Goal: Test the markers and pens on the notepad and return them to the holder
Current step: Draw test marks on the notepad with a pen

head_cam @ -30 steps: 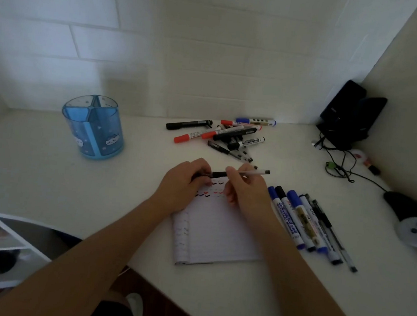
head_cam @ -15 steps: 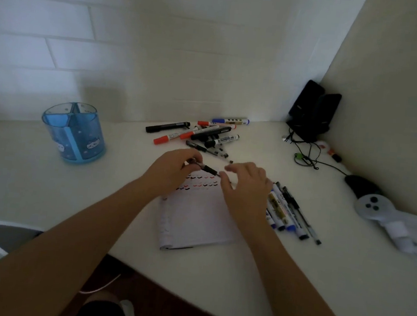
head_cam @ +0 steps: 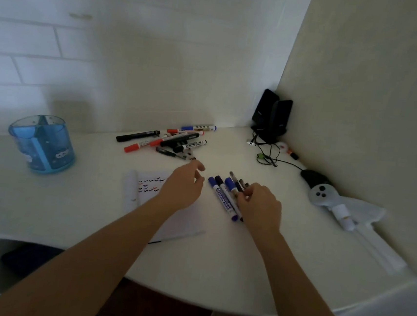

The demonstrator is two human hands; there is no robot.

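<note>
White corner desk (head_cam: 218, 260) at the set-aside step: left hand (head_cam: 181, 191) slack-fingered and empty above notepad (head_cam: 145, 192), right hand (head_cam: 261, 206) curled onto presumably tested row (head_cam: 221, 194) just beside it, grip not discernible; next, likely a reach for 1 pen from untested pile (head_cam: 173, 139) behind, holder (head_cam: 42, 144) far left.

A: Right grip (head_cam: 260, 207): pinching a pen, or just resting on the row of markers (head_cam: 224, 197)?
B: Can't tell. Its fingers cover the thin pens' near ends.
A: Left grip (head_cam: 183, 188)?
B: Fingertips blurred. It hides the notepad (head_cam: 146, 188)'s right part.
A: Labels on the far pile of markers (head_cam: 178, 142)?
B: Too small to read. Both forearms cut off at the bottom edge.
</note>
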